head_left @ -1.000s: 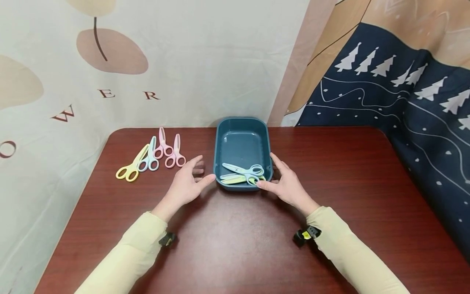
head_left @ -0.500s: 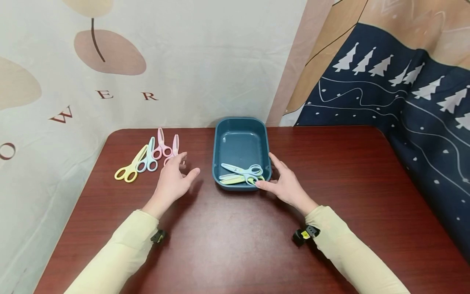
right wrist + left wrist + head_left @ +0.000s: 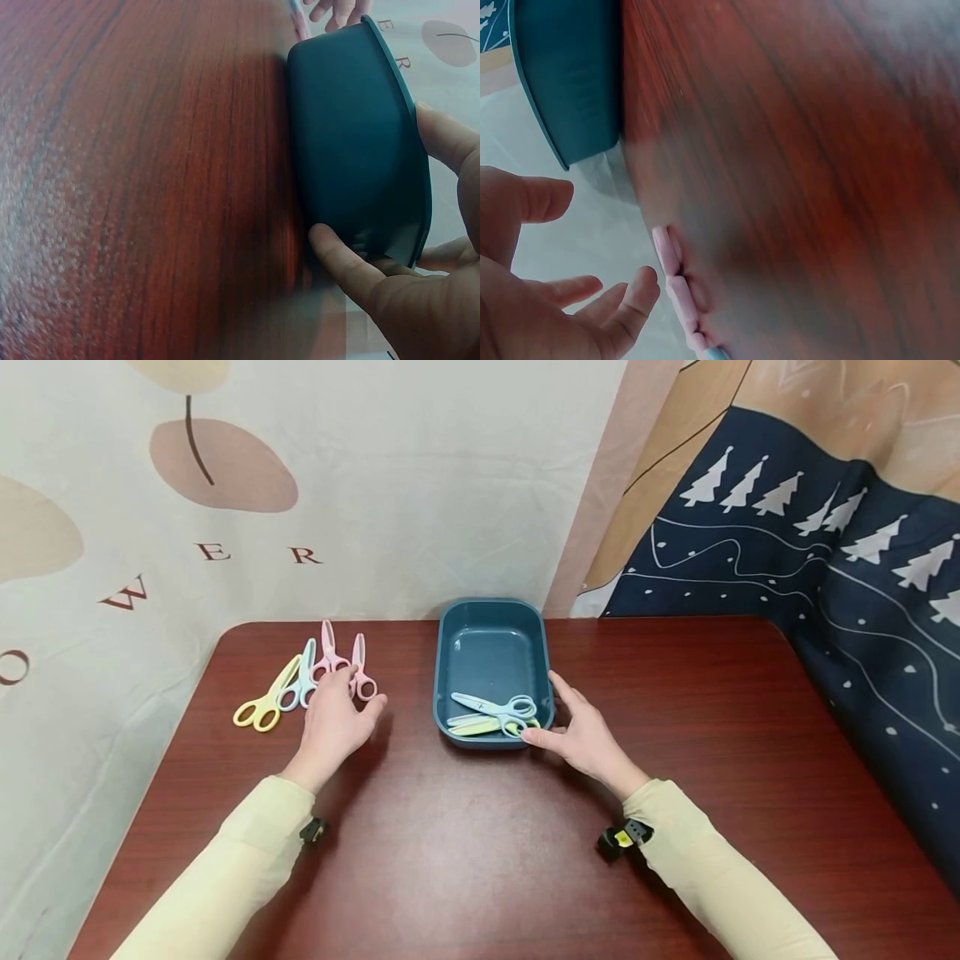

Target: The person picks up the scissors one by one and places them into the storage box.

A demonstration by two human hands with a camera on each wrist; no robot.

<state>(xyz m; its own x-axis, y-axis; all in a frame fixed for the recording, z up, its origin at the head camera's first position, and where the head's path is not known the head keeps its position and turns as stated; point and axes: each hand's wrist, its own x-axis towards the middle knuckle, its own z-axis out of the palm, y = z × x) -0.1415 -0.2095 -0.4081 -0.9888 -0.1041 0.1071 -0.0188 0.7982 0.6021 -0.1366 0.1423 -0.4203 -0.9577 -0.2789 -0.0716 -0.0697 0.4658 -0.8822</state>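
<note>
My left hand (image 3: 332, 720) hovers over the handles of two pink scissors (image 3: 359, 650) at the table's back left. Its thumb and fingers are spread apart, and the left wrist view shows nothing between them. Beside the pink pair lie light blue scissors (image 3: 307, 670) and yellow scissors (image 3: 279, 687), partly overlapping. A dark teal plastic tub (image 3: 491, 668) stands at the back middle, holding light blue scissors (image 3: 478, 702) on top of yellow-green scissors (image 3: 474, 728). My right hand (image 3: 588, 739) grips the tub's near right corner, thumb at the rim and fingers along the outer wall (image 3: 352, 142).
The dark red wooden table (image 3: 450, 843) ends at a pale printed cloth (image 3: 405, 485) just behind the tub. A navy cloth with white trees (image 3: 750, 552) hangs at the right. Dark wrist straps sit on both sleeves.
My left hand has moved left from beside the tub to above the pink scissors, covering part of their handles. The right hand stays at the tub's corner.
</note>
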